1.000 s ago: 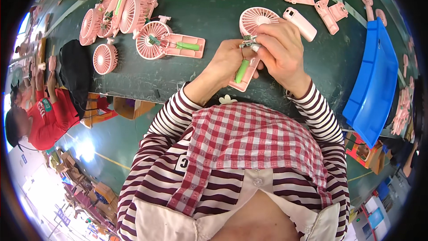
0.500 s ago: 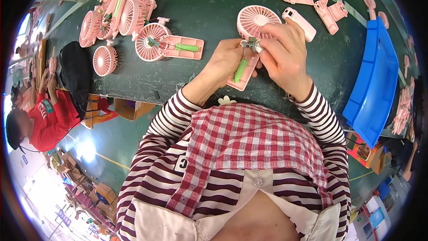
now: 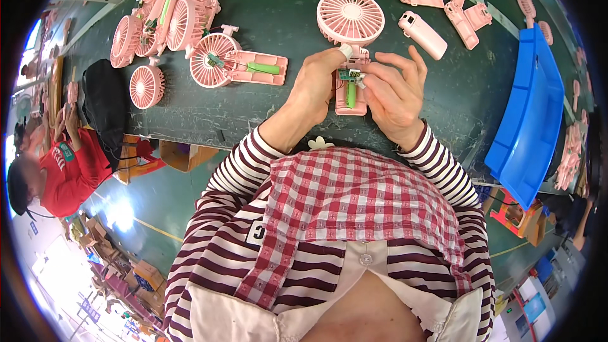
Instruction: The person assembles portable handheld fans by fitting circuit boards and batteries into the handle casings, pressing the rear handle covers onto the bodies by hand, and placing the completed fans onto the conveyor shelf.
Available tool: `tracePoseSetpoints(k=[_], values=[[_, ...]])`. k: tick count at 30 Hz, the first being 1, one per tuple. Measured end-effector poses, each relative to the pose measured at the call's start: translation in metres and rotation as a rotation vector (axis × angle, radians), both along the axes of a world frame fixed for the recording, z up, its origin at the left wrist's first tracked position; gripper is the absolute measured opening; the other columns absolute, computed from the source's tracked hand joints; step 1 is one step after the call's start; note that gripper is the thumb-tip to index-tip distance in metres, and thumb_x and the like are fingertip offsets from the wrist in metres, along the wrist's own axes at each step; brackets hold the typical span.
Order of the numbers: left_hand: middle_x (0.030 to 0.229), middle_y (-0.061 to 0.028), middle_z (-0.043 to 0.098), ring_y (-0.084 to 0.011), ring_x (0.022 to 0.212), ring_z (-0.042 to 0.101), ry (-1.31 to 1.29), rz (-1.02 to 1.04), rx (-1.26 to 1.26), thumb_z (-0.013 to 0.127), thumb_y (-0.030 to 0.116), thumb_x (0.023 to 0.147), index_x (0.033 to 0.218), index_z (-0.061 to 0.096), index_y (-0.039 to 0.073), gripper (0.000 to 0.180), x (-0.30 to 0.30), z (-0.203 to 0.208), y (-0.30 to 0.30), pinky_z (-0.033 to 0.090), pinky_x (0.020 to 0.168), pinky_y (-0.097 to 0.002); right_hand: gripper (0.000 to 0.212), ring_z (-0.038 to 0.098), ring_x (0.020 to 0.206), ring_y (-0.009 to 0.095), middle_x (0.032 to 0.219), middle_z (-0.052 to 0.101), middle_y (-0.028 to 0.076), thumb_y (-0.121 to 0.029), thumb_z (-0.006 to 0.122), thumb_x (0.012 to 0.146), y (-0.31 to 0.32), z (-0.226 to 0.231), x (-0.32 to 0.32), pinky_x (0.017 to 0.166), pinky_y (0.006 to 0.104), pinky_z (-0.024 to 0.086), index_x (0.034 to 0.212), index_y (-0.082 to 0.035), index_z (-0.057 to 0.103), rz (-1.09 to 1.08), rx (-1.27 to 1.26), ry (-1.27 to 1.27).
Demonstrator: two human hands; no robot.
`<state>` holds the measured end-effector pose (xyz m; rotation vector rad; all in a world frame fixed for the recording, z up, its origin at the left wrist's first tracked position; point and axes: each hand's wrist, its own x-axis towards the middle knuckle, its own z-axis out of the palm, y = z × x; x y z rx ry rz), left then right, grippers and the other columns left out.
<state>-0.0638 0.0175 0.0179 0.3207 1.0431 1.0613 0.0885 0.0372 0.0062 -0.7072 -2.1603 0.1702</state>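
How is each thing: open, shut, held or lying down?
Held fan: handle open
Circuit board: uncovered
Green battery: inside handle
Left hand: gripping held fan
Right hand: pinching circuit board
Fan left of hands: lying, opened
Blue bin: open-topped

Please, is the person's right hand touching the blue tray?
Apart. The head view shows it: a wide strip of dark green tabletop lies between the right hand and the blue tray.

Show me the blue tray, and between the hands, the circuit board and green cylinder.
Blue tray (image 3: 531, 120), head view: bare inner surface.
Circuit board (image 3: 345, 75), head view: green face.
Green cylinder (image 3: 351, 96), head view: middle of its side.
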Motion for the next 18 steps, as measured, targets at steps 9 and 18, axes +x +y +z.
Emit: tracePoseSetpoints(k=[9,18], values=[[0.091,-0.0092,0.061,-0.0149,0.081,0.058,-0.021,0.078,0.000,0.045,0.018,0.089,0.099,0.060,-0.004,0.028,0.006,0.001,0.000,0.048,0.069,-0.0281,0.015,0.058,0.093,0.025,0.084,0.064,0.007,-0.001,0.065,0.064,0.003,-0.002,-0.001,0.098,0.0482,0.030,0.077,-0.003,0.061,-0.041,-0.037,-0.017],[0.087,-0.0092,0.059,-0.0164,0.076,0.058,-0.034,0.087,-0.026,0.045,0.020,0.089,0.097,0.058,-0.003,0.027,0.000,-0.001,0.007,0.049,0.066,-0.0300,0.015,0.059,0.086,0.027,0.094,0.059,0.012,0.004,0.059,0.070,0.014,0.016,-0.003,0.075,0.0344,0.047,0.085,0.002,0.057,0.046,-0.253,0.032]])
